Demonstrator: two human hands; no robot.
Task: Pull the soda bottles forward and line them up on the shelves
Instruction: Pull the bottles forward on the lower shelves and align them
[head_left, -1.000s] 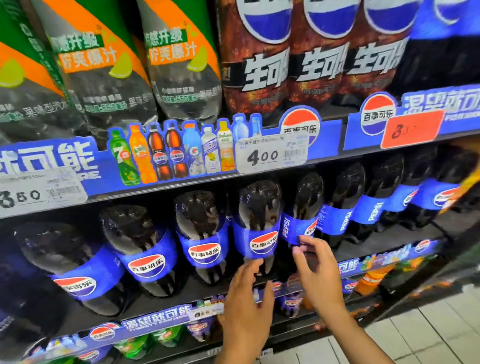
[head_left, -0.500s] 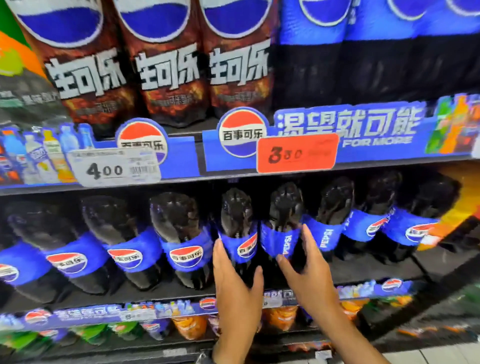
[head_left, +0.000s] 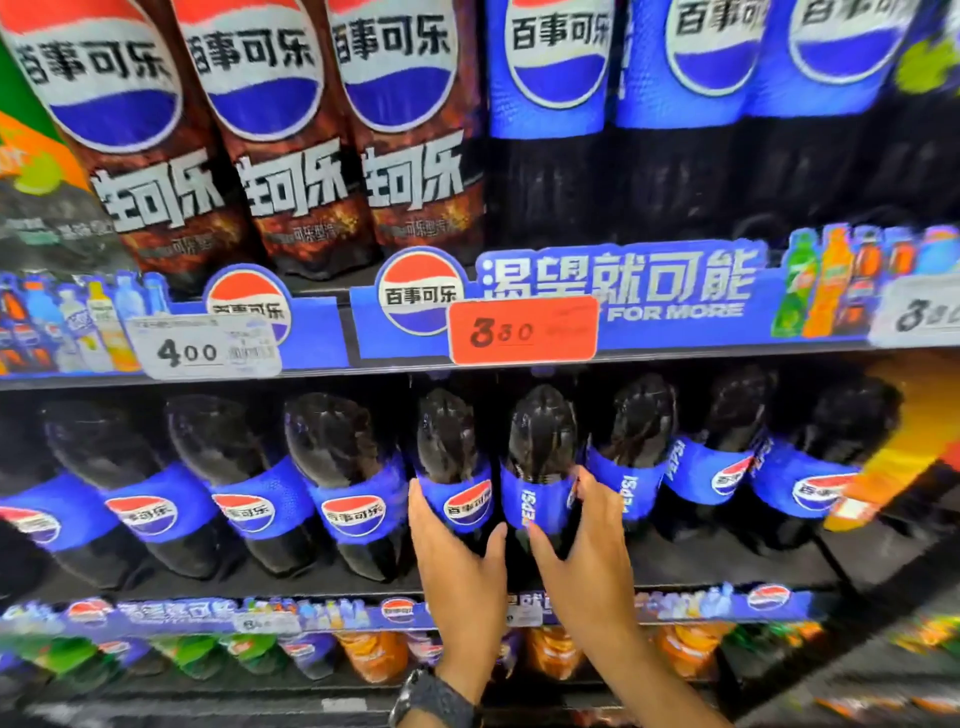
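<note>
**Head view.** Directly below the red price tag (head_left: 523, 329), both hands are on the middle shelf (head_left: 727, 566). The left hand (head_left: 457, 566) is wrapped round the logo bottle (head_left: 451, 467), with its fingers on the bottle's left flank and its thumb across the front. The right hand (head_left: 582, 561) clasps the PEPSI bottle (head_left: 540, 467) next to it, fingers on the right side and thumb low on the front. The 2 bottles stand side by side, touching or nearly so.

Progress looks roughly half done on this shelf. Left of the tag, the 3 cola bottles (head_left: 343, 483) stand in an even row with their round logos facing out. Right of the tag, the 3 turned bottles (head_left: 722, 457) show their labels sideways or part-turned, with bare shelf in front of them. They probably still need pulling forward and turning. Whether the other shelves have been faced cannot be told.

The red tag reads "380". Left of it, a white price tag (head_left: 202, 348) reads "400". Far right of it, a cut-off tag (head_left: 919, 317) also shows "380". The blue shelf strip (head_left: 649, 291) behind the red tag carries "百事可乐" in a round emblem, "渴望就可能" and "FOR MORE". Above and left of the tag, the brown-label bottles (head_left: 291, 156) read "百事可乐" and "生可乐". Above and right of it, the blue-label bottles (head_left: 550, 104) read "百事可乐". The logo bottle bears "百事可乐", and its neighbour reads "PEPSI" vertically.
</note>
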